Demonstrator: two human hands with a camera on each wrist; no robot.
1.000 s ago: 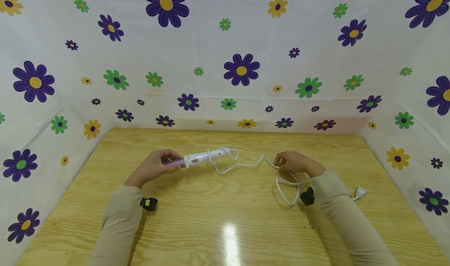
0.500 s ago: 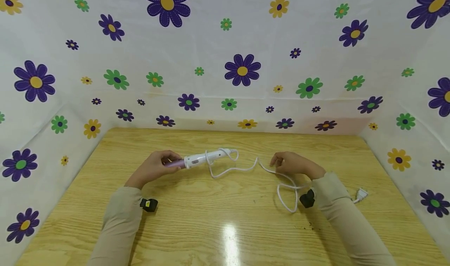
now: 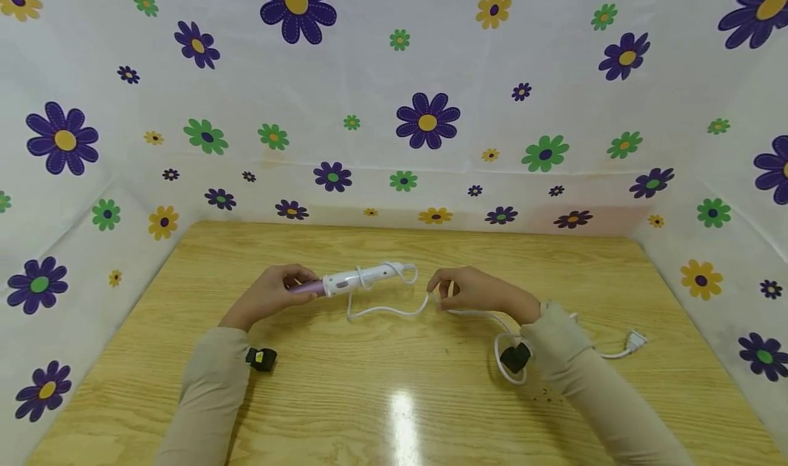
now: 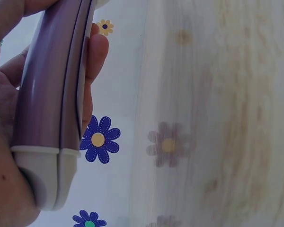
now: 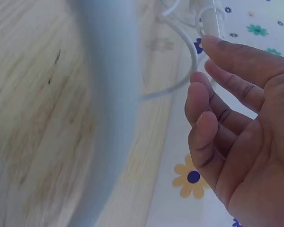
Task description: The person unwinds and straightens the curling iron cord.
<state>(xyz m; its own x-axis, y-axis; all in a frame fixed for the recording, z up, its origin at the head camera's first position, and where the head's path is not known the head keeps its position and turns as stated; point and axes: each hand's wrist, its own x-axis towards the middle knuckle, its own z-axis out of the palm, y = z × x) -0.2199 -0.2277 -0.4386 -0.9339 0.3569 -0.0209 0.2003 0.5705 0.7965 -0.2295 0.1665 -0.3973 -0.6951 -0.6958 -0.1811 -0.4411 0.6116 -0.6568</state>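
A hair straightener with a white handle and purple end lies toward the left in the head view. My left hand grips its purple end; the left wrist view shows thumb and fingers wrapped around the purple casing. Part of the white cord loops around the handle. My right hand is over the cord, just right of the handle. In the right wrist view its fingers are loosely bent, with a gap between thumb and forefinger. The thin cord runs right beside the fingertips.
A wooden table carries everything. The plug lies at the right, beyond my right sleeve. A loop of cord lies under my right wrist. Flower-printed white cloth stands behind and on both sides.
My right hand has moved left along the cord toward the handle. The slack near the handle has shifted left and closer to me. The left hand and straightener have stayed put.
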